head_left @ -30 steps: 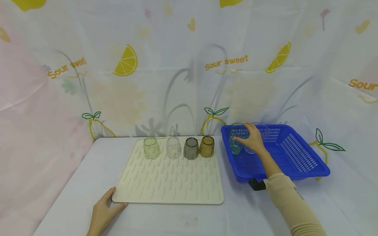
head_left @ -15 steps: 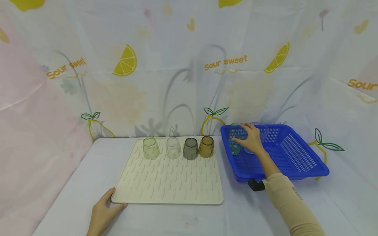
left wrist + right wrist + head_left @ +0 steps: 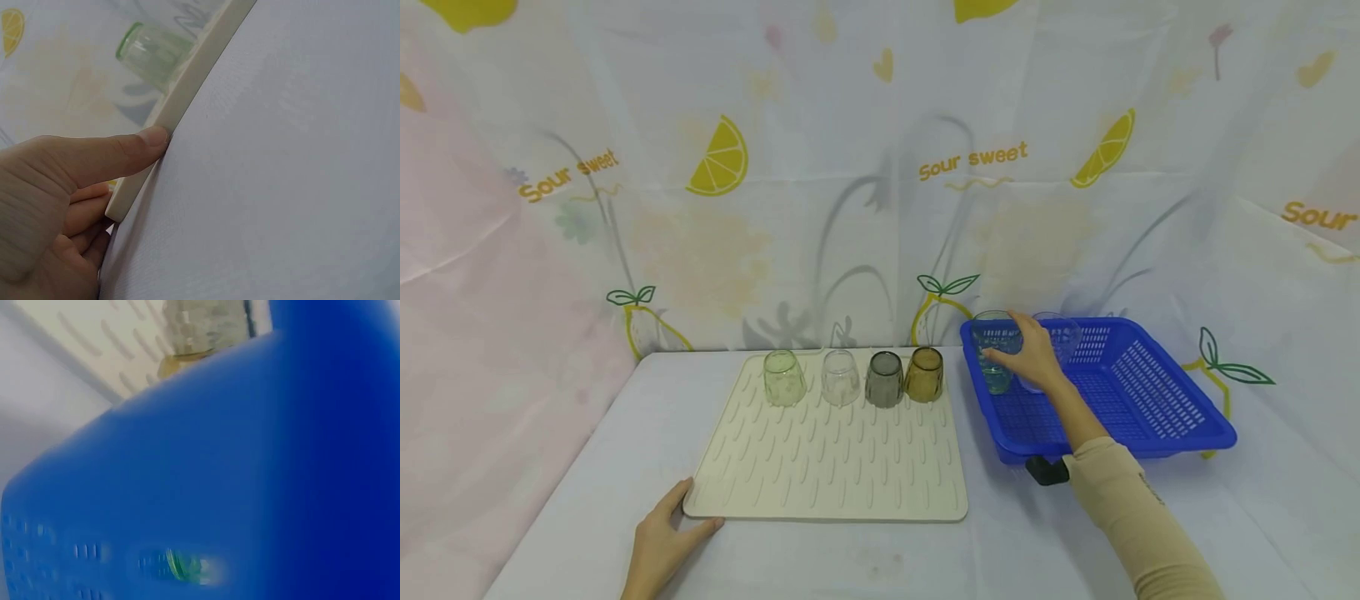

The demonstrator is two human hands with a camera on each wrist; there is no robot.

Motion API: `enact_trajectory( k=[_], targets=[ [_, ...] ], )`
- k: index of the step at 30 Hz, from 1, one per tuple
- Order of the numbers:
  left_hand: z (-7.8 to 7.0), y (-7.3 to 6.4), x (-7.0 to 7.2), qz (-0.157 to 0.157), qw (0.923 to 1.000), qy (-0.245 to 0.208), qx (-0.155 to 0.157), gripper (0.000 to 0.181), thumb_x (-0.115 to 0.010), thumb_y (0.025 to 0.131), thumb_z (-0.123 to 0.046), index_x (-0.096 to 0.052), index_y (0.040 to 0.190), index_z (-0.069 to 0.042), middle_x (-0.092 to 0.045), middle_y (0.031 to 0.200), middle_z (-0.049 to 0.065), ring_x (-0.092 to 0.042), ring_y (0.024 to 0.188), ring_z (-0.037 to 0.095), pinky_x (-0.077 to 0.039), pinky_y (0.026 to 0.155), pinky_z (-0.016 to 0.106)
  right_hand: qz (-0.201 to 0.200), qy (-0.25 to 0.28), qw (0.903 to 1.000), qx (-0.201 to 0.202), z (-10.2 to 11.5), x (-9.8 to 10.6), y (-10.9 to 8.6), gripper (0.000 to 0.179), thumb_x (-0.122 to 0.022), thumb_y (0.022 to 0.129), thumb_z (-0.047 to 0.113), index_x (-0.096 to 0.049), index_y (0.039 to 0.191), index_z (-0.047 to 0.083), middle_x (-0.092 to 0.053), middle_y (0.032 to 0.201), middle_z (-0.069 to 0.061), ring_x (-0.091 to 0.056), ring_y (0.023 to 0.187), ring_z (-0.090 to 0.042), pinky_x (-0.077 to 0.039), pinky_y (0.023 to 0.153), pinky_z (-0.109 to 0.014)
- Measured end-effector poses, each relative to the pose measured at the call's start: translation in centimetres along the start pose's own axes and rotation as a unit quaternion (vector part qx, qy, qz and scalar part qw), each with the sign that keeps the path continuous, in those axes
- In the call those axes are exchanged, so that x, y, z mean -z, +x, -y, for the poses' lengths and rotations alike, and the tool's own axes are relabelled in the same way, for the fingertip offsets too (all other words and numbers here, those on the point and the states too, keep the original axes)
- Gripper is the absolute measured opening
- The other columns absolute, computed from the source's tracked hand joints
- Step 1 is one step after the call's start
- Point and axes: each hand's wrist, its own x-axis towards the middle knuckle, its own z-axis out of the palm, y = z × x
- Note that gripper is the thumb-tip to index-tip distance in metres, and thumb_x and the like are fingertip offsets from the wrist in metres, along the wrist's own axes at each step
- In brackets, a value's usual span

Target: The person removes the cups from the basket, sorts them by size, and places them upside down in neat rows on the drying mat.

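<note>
My right hand (image 3: 1030,354) grips a tall green-tinted drinking glass (image 3: 996,379) at the left end of the blue plastic basket (image 3: 1206,433). A clear glass (image 3: 1063,333) stands behind that hand, partly hidden by it. In the right wrist view the basket wall (image 3: 187,456) fills most of the picture, with a bit of green glass (image 3: 178,565) showing through a slot. My left hand (image 3: 658,537) holds the front left corner of a cream drying mat (image 3: 827,467). Its thumb lies along the mat's front edge (image 3: 181,94), its fingers at the left side.
Along the mat's back edge several upside-down glasses stand in a row: pale green (image 3: 784,379), clear (image 3: 840,379), grey (image 3: 885,381) and amber (image 3: 925,375). A lemon-print cloth (image 3: 850,233) hangs behind the white table (image 3: 820,562).
The green glass has shifted slightly left in the basket, with the right hand moving along. The left hand stays at the mat's corner.
</note>
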Motion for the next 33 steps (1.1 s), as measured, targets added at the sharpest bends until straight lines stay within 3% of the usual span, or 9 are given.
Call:
enact_trajectory(
  k=[6,16,26,33],
  targets=[
    [0.0,-0.1,0.0,-0.006,1.0000,0.001,-0.003,0.082,-0.084,0.065,-0.015,-0.042,0.126,0.020,-0.040,0.131,0.038,-0.038,0.119,0.057,-0.036,0.096,0.064,-0.008,0.050,0.9977,-0.045,-0.1,-0.2,0.1,0.085,-0.074,0.080,0.024,-0.027,0.144,-0.007,-0.026,0.146,-0.032,-0.022,0.135,-0.048,-0.025,0.106,-0.065],
    [-0.1,0.0,0.0,0.002,1.0000,-0.001,0.000,0.081,-0.084,0.067,-0.015,-0.041,0.126,0.020,-0.039,0.131,0.039,-0.037,0.120,0.057,-0.035,0.097,0.063,0.007,0.043,0.9934,-0.106,0.2,-0.2,-0.2,0.094,-0.076,0.077,0.030,-0.023,0.145,-0.007,-0.017,0.142,-0.034,-0.020,0.131,-0.048,-0.030,0.103,-0.064],
    [-0.2,0.1,0.1,0.022,0.9997,-0.007,0.010,0.083,-0.084,0.068,-0.017,-0.040,0.128,0.019,-0.037,0.133,0.039,-0.035,0.122,0.056,-0.034,0.099,0.063,0.045,0.146,0.9815,-0.116,-0.5,-0.2,-0.8,0.100,-0.078,0.078,0.024,-0.009,0.146,-0.002,-0.023,0.148,-0.031,-0.023,0.137,-0.044,-0.028,0.108,-0.058],
    [-0.1,0.1,0.2,0.019,0.9998,-0.005,0.010,0.083,-0.084,0.067,-0.017,-0.040,0.128,0.019,-0.037,0.133,0.039,-0.035,0.122,0.057,-0.034,0.099,0.064,0.060,0.150,0.9814,-0.104,-1.3,-0.3,-1.0,0.101,-0.077,0.079,0.025,-0.009,0.147,-0.004,-0.024,0.147,-0.031,-0.024,0.136,-0.044,-0.028,0.108,-0.058]
  ],
)
